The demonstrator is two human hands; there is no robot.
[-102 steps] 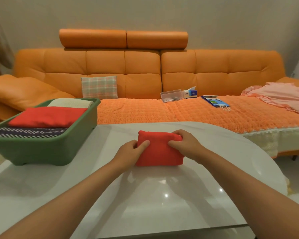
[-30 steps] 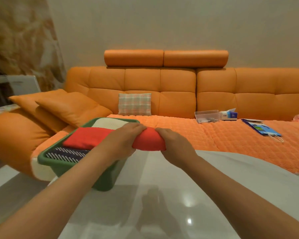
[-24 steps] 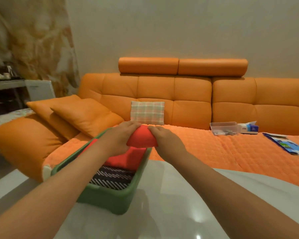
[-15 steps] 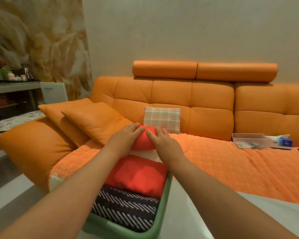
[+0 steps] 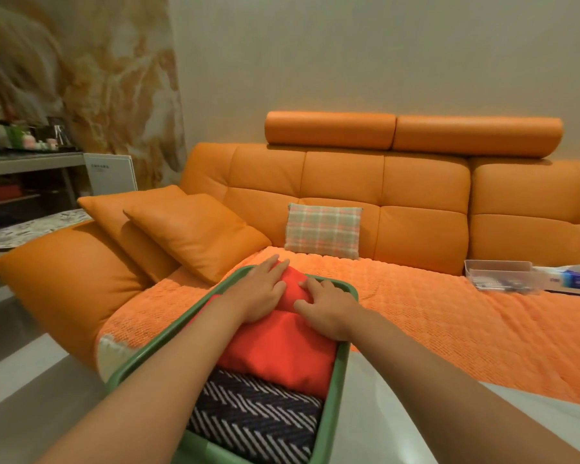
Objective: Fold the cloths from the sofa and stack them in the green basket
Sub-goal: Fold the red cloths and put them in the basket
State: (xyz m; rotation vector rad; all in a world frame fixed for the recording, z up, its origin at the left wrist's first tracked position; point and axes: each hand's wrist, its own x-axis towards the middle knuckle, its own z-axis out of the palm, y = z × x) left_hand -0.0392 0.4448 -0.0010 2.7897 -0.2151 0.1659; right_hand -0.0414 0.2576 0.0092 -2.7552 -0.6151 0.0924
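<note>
The left hand point(image 5: 262, 293) lies flat, fingers straight, on the small folded red cloth point(image 5: 291, 286) at the far end of the green basket point(image 5: 336, 390). The cloth lies crosswise, directly under both hands, equally near to each. The right hand point(image 5: 329, 306) touches it with bent fingers; whether it pinches the cloth cannot be told.

Both hands lie on a small folded red cloth point(image 5: 293, 285) at the far end of the green basket point(image 5: 336, 393). The left hand point(image 5: 265, 293) presses flat with straight fingers, and the right hand point(image 5: 329, 309) rests beside it with its fingers bent and the tips on the fabric. Nearer in the basket lie a larger red cloth point(image 5: 282, 354) and a dark striped cloth point(image 5: 255, 420). The basket stands on a glossy white table point(image 5: 382, 416) against the orange sofa point(image 5: 416, 216), which holds a plaid cushion point(image 5: 323, 231) and a clear box point(image 5: 498, 274).
</note>
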